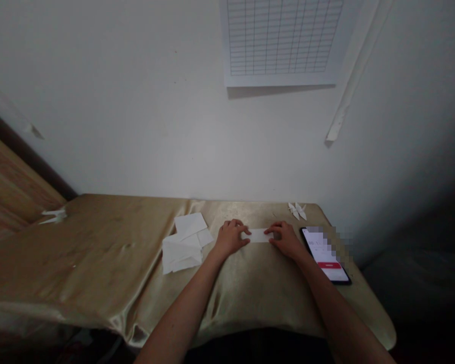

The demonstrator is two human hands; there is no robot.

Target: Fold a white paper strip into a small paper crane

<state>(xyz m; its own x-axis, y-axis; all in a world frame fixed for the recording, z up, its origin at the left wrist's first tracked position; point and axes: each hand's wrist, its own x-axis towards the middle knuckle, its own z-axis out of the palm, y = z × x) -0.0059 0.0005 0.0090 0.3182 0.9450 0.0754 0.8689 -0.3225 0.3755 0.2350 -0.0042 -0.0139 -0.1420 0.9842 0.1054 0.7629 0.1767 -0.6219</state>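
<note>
A small folded white paper [258,235] lies flat on the gold cloth of the table [109,263]. My left hand [231,236] presses on its left end with curled fingers. My right hand [286,237] presses on its right end, fingers bent down onto the paper. Both hands rest on the tabletop, and parts of the paper are hidden beneath them.
A loose pile of white paper sheets [185,242] lies just left of my left hand. A lit phone [325,254] lies at the right, near the table edge. A small folded paper figure [297,210] sits by the wall. A grid chart [282,38] hangs above.
</note>
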